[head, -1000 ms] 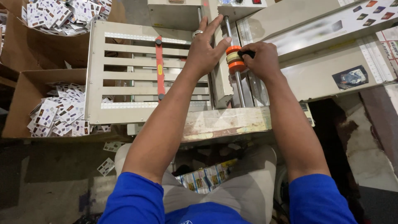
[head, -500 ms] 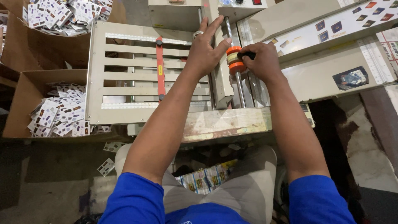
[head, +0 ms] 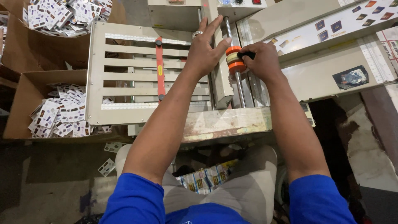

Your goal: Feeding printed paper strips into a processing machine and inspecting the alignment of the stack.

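Two hands at machine's front edge: left hand [head: 205, 52] lies open-fingered, bracing orange roller [head: 235, 60]; right hand [head: 261, 60] pinches black knob [head: 247, 54], apparently for adjustment.

A beige metal machine bed [head: 315, 79] carries a slotted grid plate [head: 124, 74] on its left part, crossed by a red bar [head: 160, 68], and a steel rod [head: 237, 81] threaded through an orange roller [head: 234, 60] near its middle. A worn wooden ledge [head: 226, 123] runs along its front edge. On the dark floor [head: 49, 182] stand two cardboard boxes [head: 16, 108] heaped with small printed cards [head: 58, 114], and a few loose cards [head: 107, 166] lie beside them.
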